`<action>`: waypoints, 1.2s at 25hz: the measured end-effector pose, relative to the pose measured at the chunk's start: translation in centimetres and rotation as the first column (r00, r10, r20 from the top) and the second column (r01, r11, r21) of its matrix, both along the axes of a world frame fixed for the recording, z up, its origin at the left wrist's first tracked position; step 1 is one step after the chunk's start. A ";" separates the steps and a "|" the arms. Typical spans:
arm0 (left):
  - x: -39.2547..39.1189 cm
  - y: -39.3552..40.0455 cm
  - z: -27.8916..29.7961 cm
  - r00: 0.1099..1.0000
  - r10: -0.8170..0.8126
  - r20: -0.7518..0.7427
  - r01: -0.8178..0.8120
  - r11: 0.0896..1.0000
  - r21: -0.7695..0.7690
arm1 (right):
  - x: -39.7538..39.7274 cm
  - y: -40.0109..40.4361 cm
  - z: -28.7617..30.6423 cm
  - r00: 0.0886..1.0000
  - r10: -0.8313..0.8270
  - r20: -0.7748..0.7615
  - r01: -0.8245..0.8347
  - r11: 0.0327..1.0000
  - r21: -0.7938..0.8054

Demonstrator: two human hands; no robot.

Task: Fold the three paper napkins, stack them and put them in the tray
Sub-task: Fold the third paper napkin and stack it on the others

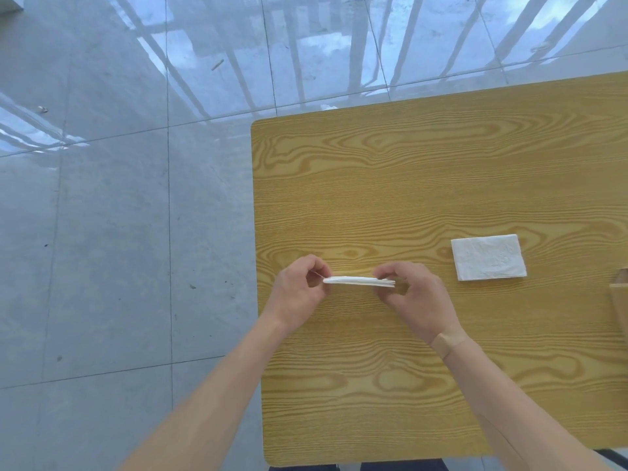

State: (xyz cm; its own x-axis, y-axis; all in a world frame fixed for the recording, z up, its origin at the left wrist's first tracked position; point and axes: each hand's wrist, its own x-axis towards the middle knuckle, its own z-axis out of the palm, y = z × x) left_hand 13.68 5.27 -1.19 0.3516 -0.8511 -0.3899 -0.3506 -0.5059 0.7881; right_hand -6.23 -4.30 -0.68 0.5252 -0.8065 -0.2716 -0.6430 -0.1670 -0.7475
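Observation:
A folded white paper napkin (358, 281) hangs edge-on above the wooden table (407, 185), near its left side. My left hand (299, 294) pinches the napkin's left end and my right hand (411, 297) pinches its right end. To the right, a second folded white napkin (488, 257) lies flat on the table. At the right border a brown edge of what may be the tray (620, 300) shows; most of it is cut off.
The table's left edge runs just left of my left hand, with glossy grey floor tiles (119, 232) beyond it. Bare wood shows behind and in front of the napkins.

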 end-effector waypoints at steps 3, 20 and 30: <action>0.0 -0.1 -0.1 0.999 0.027 -0.020 -0.027 0.999 0.025 | -0.1 0.1 -0.9 0.992 -0.124 -0.005 0.124 0.986 0.113; -6.9 -0.1 7.0 0.912 0.155 -0.379 -0.109 0.984 0.139 | -6.6 1.9 6.3 0.838 -0.534 0.109 0.462 0.802 0.378; -17.4 -5.0 7.9 0.915 0.256 -0.312 -0.232 0.966 0.110 | -16.8 -4.4 6.2 0.868 -0.475 0.144 0.372 0.814 0.446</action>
State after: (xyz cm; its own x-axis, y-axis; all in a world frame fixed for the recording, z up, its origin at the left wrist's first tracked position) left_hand -3.70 0.27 6.70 0.3910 -0.7215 -0.5715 0.0564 -0.6009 0.7973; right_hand -23.01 -8.70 5.56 0.2454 -0.8153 -0.5244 -0.3741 0.4194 -0.8271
